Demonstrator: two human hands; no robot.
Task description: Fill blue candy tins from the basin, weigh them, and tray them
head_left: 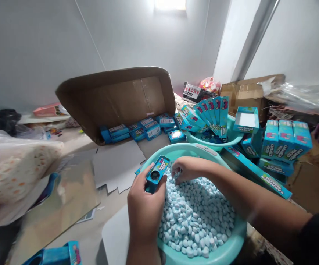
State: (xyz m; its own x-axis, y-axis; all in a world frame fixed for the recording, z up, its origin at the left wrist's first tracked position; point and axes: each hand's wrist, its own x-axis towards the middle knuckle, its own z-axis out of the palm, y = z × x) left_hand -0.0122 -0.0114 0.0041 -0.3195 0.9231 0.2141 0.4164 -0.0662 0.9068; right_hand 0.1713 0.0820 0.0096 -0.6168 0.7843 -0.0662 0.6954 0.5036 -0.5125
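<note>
My left hand grips a small blue candy box printed "Caramelo Macizo", tilted over the left rim of a turquoise basin. A round dark opening shows in the box's face. Pale blue candies fill the basin. Into their far side reaches my right hand, its fingers curled together among the candies. Several candies seem to be pinched in its fingertips, though the fingers partly hide them.
An open cardboard carton lies on its side behind, with several blue boxes at its mouth. A second turquoise basin holds flat blue cartons. Upright blue boxes stand right. White card sheets lie left.
</note>
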